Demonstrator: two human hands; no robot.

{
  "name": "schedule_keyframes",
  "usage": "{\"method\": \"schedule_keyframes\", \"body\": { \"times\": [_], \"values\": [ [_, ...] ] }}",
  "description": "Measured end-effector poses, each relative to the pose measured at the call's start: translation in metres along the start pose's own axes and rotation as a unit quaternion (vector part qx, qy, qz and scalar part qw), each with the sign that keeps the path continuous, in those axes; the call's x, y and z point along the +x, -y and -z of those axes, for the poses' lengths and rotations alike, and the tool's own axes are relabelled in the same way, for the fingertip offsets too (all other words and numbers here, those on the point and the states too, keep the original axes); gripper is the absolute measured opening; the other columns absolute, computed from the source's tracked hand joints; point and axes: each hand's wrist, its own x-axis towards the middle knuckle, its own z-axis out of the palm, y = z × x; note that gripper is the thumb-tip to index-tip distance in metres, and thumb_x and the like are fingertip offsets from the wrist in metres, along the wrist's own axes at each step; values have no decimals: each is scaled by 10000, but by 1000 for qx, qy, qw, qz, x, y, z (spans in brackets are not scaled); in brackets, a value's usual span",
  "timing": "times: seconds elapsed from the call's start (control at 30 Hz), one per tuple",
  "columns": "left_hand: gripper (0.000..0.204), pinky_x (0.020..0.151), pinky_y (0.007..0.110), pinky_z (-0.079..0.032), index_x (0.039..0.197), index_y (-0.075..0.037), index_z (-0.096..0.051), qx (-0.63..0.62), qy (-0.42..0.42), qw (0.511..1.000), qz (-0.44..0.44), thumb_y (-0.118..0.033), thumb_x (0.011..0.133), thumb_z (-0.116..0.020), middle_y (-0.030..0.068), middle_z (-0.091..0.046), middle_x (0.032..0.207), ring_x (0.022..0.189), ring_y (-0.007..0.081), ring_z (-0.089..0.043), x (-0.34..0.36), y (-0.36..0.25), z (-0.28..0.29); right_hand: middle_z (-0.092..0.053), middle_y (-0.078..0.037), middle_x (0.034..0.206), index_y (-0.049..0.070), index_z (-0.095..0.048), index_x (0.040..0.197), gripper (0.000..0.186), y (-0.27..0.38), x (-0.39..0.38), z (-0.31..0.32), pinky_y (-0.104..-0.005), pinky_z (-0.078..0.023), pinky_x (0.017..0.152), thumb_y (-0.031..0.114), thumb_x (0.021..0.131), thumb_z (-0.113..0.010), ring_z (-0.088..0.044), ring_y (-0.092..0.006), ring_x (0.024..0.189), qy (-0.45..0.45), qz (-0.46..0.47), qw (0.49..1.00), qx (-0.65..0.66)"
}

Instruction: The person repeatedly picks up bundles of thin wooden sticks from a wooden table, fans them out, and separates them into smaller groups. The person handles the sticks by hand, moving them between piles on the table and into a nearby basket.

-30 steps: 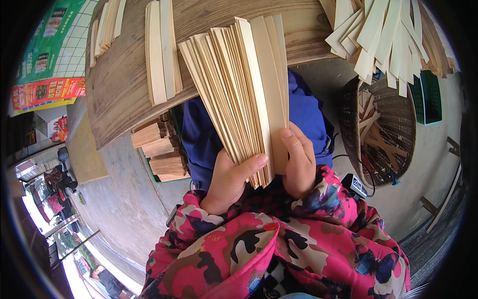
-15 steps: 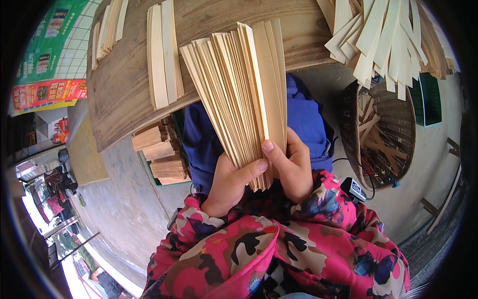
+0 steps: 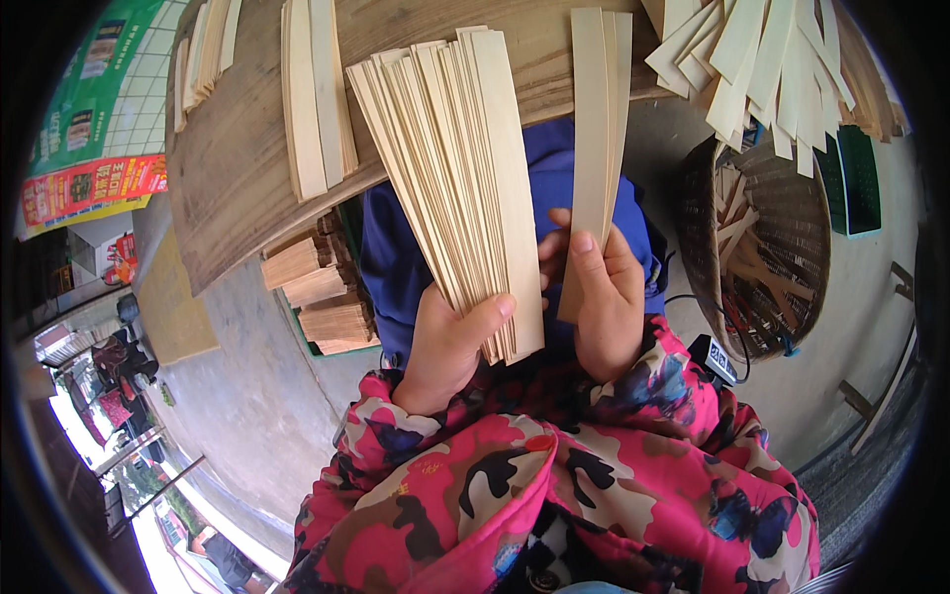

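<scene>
My left hand (image 3: 450, 342) is closed round the lower end of a thick fanned bundle of thin wooden strips (image 3: 445, 168), thumb across its front. To its right, my right hand (image 3: 604, 297) pinches a few wooden strips (image 3: 597, 119) between thumb and fingers, apart from the bundle. Both sets stand upright above my lap, their upper ends in front of the wooden table (image 3: 416, 30). A small stack of strips (image 3: 315, 99) lies on the table, left of the bundle.
More strips (image 3: 757, 59) overhang the table's right end, above a wicker basket (image 3: 762, 257) holding loose wood pieces. A green crate (image 3: 856, 183) stands behind the basket. Bundled wood strips (image 3: 322, 297) fill another crate under the table at left. More strips (image 3: 208, 54) lie far left.
My right hand has moved right, carrying a few strips away from the bundle. The bundle stays in my left hand, with a wide strip now showing flat on its right side.
</scene>
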Motion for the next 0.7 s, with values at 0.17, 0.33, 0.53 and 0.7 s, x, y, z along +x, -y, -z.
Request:
{"method": "schedule_keyframes", "body": {
  "times": [0.17, 0.33, 0.53, 0.7],
  "values": [
    [455, 810, 366, -509, 1205, 70, -409, -8, 34, 999, 29, -110, 802, -519, 198, -585, 1032, 918, 269, -610, 0, 1, 3, -548, 12, 706, 33, -557, 958, 153, 7, 1, 4, -166, -397, 463, 174, 907, -523, -498, -38, 560, 3, -104, 994, -39],
    [466, 778, 375, -528, 1215, 51, -403, -87, 83, 991, 66, -154, 823, -548, 212, -581, 1043, 906, 284, -618, 1, 1, 12, -544, -11, 680, 57, -556, 852, 137, 9, 6, 6, -205, -388, 445, 190, 876, -580, -467, -68, 498, 76, -175, 978, 80],
    [393, 778, 335, -516, 1181, 39, -457, -109, 111, 986, 54, -127, 844, -572, 165, -598, 1036, 901, 233, -616, 1, 4, 14, -516, -6, 642, 50, -549, 856, 155, 8, 7, 8, -221, -395, 446, 201, 874, -580, -466, -78, 508, 109, -183, 973, 89],
    [480, 741, 366, -543, 1193, 46, -420, -54, 79, 994, 47, -198, 822, -602, 191, -590, 1020, 881, 276, -625, 1, 6, 14, -522, -2, 655, 53, -551, 858, 161, 9, 5, 6, -207, -398, 451, 208, 871, -588, -470, -67, 517, 80, -180, 977, 83]
  ]
}}
